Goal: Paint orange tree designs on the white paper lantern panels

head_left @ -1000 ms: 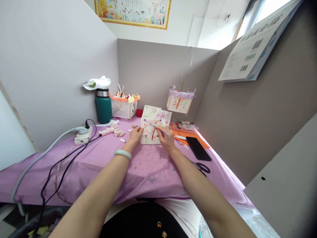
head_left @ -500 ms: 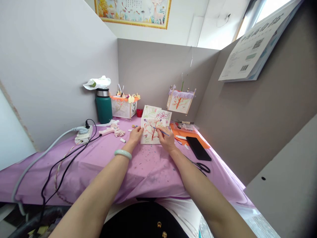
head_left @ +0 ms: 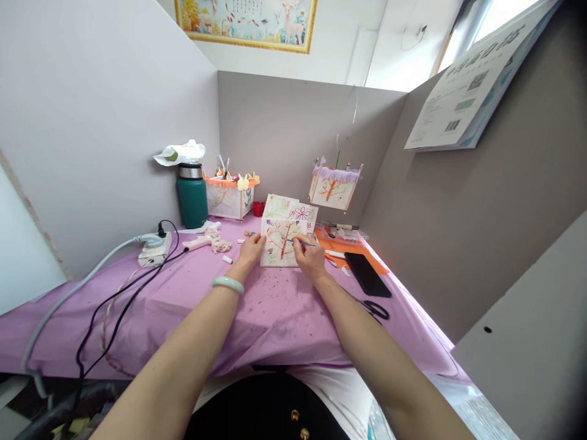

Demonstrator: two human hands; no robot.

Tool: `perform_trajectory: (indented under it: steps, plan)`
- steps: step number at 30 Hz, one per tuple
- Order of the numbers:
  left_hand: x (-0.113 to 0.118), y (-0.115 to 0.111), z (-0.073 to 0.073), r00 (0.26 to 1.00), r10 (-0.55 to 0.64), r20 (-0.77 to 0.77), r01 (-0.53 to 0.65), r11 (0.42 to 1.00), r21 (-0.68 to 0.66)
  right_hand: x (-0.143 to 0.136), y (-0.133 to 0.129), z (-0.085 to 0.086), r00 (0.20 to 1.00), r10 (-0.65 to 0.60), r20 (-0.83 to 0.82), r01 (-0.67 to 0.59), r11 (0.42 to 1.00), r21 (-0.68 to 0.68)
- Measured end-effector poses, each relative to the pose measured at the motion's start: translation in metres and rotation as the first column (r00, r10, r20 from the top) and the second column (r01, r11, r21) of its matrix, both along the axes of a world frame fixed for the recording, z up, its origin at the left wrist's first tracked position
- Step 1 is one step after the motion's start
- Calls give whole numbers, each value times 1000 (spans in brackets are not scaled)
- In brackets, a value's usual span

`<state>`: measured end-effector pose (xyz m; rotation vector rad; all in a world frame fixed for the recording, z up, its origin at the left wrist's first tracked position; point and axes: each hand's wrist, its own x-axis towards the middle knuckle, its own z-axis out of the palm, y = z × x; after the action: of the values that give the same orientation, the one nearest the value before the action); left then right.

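Observation:
A white panel point(head_left: 279, 253) with a red-brown tree drawn on it lies on the purple cloth in front of me. My left hand point(head_left: 252, 250) grips its left edge, fingertips at the border. In my right hand point(head_left: 309, 258) is a thin blue brush point(head_left: 302, 242), its tip over the tree's trunk. Behind the panel, touching it, are more white panels point(head_left: 282, 206) with a green leaf pattern and a pink flower. A black phone point(head_left: 367, 275) and black-handled scissors point(head_left: 376, 309) lie to the right of my right hand.
At the left stand a green bottle point(head_left: 192, 198), a decorated box point(head_left: 224, 201) and a power strip point(head_left: 155, 250) with cables. A painted lantern point(head_left: 334, 188) hangs at the back right. An orange sheet point(head_left: 376, 263) lies beneath the phone. A small red cup point(head_left: 258, 209) stands behind.
My right hand has shifted slightly, and the brush now lies flatter, its tip a little lower and further right on the tree. My left hand has stayed in place.

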<state>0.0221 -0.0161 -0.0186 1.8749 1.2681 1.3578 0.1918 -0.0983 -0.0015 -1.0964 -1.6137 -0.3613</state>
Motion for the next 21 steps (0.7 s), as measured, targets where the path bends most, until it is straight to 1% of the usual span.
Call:
perform_trajectory:
  steps: [4,12,21]
  plan:
    - [0,-1,0,1000,-6,8,6,1000,-4,0,-1,1,1000,5,-1,-5,1000,2]
    - [1,2,-2,1000,-3,1,3,1000,-3,-2,0,1,992,122,37,-122,992,11]
    - [1,1,-1,1000,-4,0,4,1000,-1,-3,0,0,990,131,50,-130,991,-10]
